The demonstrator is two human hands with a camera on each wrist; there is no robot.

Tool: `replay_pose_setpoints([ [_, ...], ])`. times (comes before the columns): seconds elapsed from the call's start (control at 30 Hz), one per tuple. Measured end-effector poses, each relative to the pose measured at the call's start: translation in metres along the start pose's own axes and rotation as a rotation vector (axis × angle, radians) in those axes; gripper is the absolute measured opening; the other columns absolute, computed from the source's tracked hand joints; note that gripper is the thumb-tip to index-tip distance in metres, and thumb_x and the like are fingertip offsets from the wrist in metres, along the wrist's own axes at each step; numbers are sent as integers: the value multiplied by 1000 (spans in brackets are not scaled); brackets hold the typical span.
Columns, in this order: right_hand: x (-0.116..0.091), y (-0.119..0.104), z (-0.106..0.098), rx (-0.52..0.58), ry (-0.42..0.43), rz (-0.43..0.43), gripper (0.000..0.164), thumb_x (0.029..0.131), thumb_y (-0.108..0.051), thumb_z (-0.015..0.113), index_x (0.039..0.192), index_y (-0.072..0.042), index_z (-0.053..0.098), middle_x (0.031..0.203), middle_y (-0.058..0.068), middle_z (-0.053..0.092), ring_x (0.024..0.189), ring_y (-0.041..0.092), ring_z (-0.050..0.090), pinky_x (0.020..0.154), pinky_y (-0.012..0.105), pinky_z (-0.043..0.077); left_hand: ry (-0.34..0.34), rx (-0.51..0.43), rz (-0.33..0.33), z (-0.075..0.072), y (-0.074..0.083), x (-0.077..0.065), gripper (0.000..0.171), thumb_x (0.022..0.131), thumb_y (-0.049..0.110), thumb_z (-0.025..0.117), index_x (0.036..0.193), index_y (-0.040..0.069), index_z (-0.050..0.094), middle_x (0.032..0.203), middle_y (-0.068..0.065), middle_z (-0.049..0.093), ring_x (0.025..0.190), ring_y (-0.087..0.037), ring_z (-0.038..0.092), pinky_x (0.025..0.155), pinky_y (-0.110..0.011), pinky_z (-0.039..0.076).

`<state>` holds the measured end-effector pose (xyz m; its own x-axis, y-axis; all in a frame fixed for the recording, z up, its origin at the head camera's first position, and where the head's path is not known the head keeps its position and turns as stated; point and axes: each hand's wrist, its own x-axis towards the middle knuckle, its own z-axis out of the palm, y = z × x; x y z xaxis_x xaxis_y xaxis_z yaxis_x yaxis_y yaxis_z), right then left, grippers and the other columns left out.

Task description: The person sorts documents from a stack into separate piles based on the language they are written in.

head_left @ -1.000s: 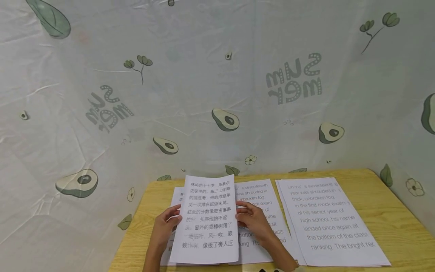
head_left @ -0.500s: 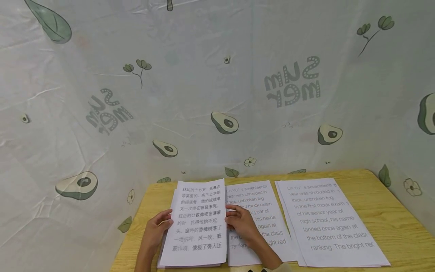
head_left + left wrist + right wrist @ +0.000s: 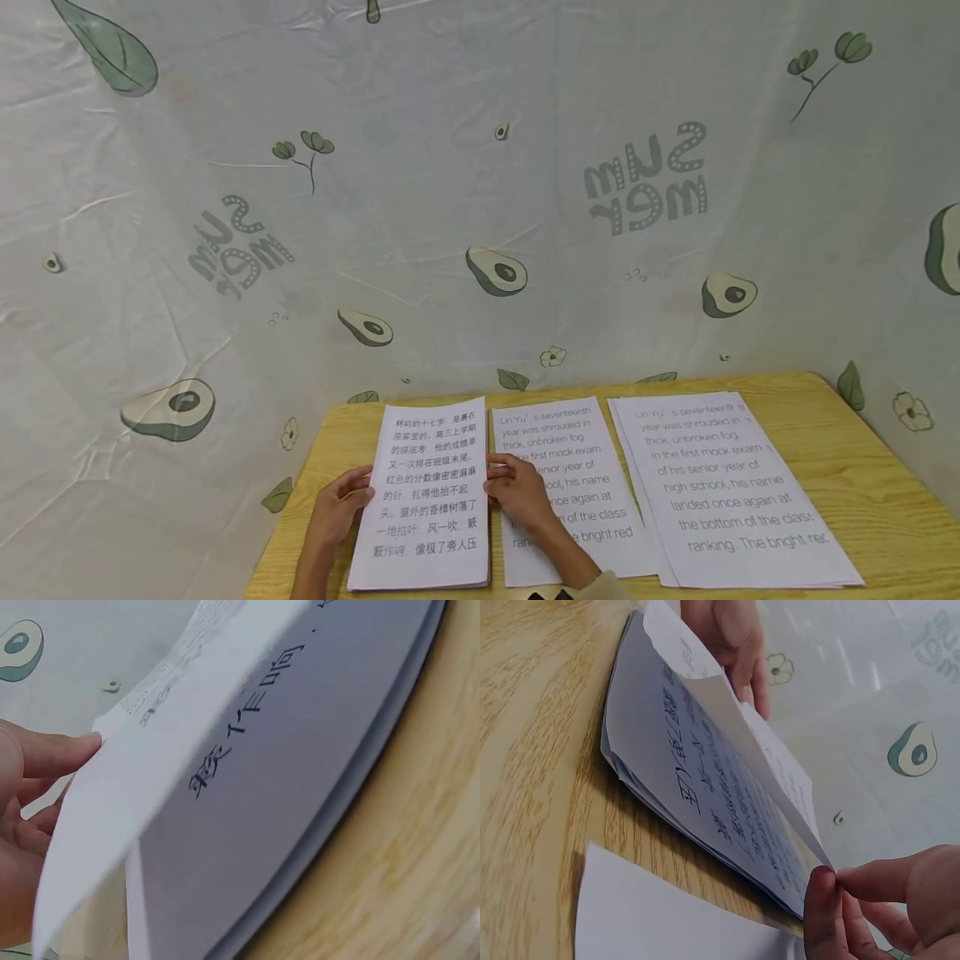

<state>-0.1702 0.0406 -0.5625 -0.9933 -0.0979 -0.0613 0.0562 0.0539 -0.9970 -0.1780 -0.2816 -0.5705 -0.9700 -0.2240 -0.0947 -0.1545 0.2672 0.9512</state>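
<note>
A white sheet printed with Chinese text (image 3: 427, 500) is held between both hands at the left of the table. My left hand (image 3: 339, 510) pinches its left edge, the thumb on top in the left wrist view. On its right edge, my right hand (image 3: 519, 493) pinches between thumb and fingers. Both wrist views show the sheet bowed and raised above a stack of similar Chinese pages (image 3: 656, 739), which it mostly covers in the head view. My right hand and forearm overlap the neighbouring English page (image 3: 592, 500).
Farther right lies another pile of English pages (image 3: 738, 500), its sheets slightly fanned. All of it rests on a wood-grain table (image 3: 892, 533). A pale cloth with avocado prints (image 3: 420, 208) hangs behind and at the sides.
Both hands have carried the Chinese sheet left and lower, until it lines up over the Chinese stack. More of the middle English page now shows.
</note>
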Motion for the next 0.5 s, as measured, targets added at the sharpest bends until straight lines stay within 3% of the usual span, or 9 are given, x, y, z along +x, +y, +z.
replay_pose_setpoints([
  [0.5,3,5,6,-136,33,-57,42,93,2,73,135,4,68,109,15,71,88,16,70,71,28,64,20,65,8,1,-5,2,40,99,1,68,139,-3,68,128,-25,70,102,-22,68,76,-21,57],
])
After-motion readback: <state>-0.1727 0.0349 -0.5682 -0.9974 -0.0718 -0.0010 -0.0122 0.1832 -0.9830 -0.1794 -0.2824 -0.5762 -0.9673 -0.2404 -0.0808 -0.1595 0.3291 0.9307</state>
